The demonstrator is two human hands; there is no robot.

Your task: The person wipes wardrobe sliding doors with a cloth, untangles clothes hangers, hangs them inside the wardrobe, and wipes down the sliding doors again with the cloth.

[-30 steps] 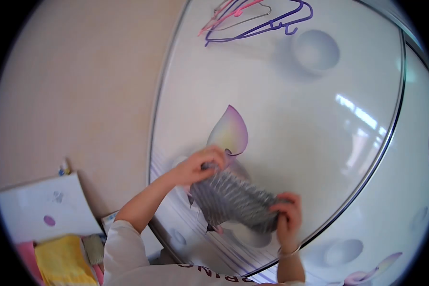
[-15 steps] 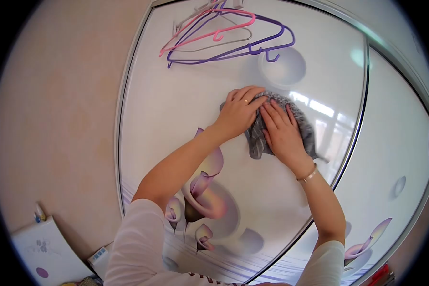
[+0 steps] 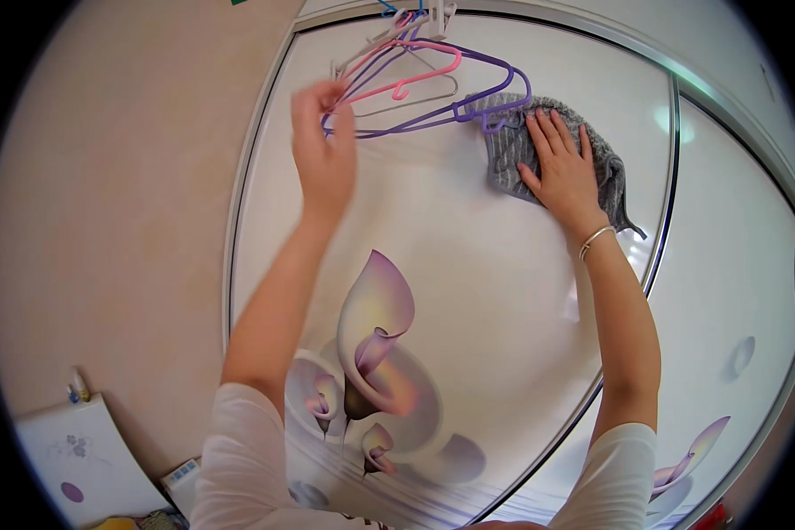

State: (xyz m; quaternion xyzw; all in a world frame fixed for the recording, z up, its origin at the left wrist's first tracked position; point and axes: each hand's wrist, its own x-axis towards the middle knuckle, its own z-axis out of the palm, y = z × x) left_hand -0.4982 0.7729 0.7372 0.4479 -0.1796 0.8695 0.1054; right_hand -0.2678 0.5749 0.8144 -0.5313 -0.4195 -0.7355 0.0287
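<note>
A grey patterned cloth [image 3: 514, 159] lies against the white glossy door panel [image 3: 468, 265]. My right hand [image 3: 567, 177] presses flat on it, fingers spread, the thumb pointing left. Part of the cloth's upper left lies behind the purple hanger [image 3: 512, 88]. Up at the left, my left hand [image 3: 325, 150] is slightly blurred, its fingers curled around the left ends of the hanging clothes hangers. Among these are a pink hanger [image 3: 428, 72] and a grey wire one [image 3: 415, 104]. The hand hides part of their left corners.
Below my hands, large purple calla lilies [image 3: 375, 344] are printed on the door. A dark-edged frame strip [image 3: 671, 177] divides it from the right panel [image 3: 733, 247]. A beige wall [image 3: 124, 203] rises at left, with a white board-like surface [image 3: 84, 459] at lower left.
My left hand has left the cloth and moved up and left to the hangers. My right hand has slid up and right with the cloth, which now lies more spread out.
</note>
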